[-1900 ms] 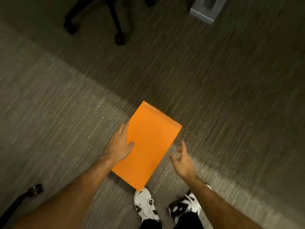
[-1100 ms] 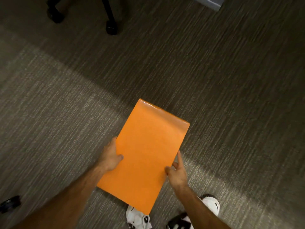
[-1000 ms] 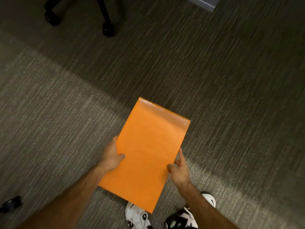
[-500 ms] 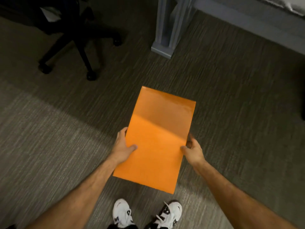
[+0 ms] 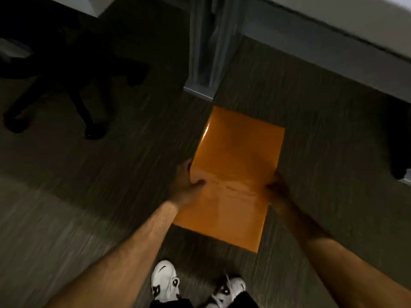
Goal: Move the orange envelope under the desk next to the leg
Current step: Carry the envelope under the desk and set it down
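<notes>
I hold the flat orange envelope [image 5: 233,170] out in front of me above the carpet, both hands on it. My left hand [image 5: 185,185] grips its left edge, thumb on top. My right hand [image 5: 277,185] grips the right edge, mostly in shadow. The grey desk leg [image 5: 205,47] stands on its foot just beyond the envelope's far left corner. The desk's pale edge [image 5: 333,30] runs across the top right. The picture is blurred by motion.
A black office chair base [image 5: 73,85] with castors stands to the left of the desk leg. A dark object [image 5: 400,152] sits at the right edge under the desk. My two white and black shoes [image 5: 164,281] are on the grey carpet below the envelope.
My right hand took hold of the envelope's right edge, and both hands lifted it off the floor. I have moved toward the desk; the leg and desk edge are now close ahead.
</notes>
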A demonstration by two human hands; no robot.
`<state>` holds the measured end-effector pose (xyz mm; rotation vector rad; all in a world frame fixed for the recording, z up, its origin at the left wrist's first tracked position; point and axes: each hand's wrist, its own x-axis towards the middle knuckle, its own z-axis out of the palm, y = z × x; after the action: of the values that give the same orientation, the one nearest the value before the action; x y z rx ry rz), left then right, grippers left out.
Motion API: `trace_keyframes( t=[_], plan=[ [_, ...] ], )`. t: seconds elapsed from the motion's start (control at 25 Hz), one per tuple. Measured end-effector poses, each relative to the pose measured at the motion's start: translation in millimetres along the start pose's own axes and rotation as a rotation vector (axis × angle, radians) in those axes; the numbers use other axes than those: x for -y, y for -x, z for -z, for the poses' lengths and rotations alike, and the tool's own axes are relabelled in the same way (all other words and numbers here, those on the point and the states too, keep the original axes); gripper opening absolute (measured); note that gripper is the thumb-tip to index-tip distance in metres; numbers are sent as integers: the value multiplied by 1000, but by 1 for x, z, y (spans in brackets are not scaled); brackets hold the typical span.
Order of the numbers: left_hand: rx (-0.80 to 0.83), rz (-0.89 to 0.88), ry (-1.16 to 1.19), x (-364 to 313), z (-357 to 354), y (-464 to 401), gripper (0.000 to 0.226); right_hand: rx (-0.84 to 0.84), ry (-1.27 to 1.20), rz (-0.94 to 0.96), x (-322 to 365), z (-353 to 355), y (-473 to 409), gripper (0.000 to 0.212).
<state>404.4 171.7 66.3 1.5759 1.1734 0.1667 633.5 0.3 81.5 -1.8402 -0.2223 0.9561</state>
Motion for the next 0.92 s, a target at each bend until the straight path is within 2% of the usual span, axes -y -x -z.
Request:
trace_keyframes(
  t=[0.08,0.2,0.32,0.48,0.6,0.72,0.84,0.92],
  plan=[
    [-4,-67,30,0,-12,-33,77,-38,-62,0,-4,-3,-36,67],
    [-34,-137,-62,-1,-35,-91,77,-47,-21,-20,-16,-5,-91,70],
    [-50,-142,-128,10,-60,-149,79,-127,-10,-25,-40,-5,-148,74],
    [-75,-213,-178,33,-89,-211,77,-183,-11,-26,-75,-10,-222,69],
    [-88,-226,-146,53,-108,-240,79,-223,-46,6,-103,-16,-257,75],
    [-75,-228,-143,74,-122,-259,86,-205,-10,32,-121,-23,-268,72],
    [-37,-304,-209,95,-128,-257,78,-144,144,127,-137,-30,-263,65],
    [-51,-358,-448,105,-131,-248,73,-122,407,197,-150,-35,-247,73]
  ],
)
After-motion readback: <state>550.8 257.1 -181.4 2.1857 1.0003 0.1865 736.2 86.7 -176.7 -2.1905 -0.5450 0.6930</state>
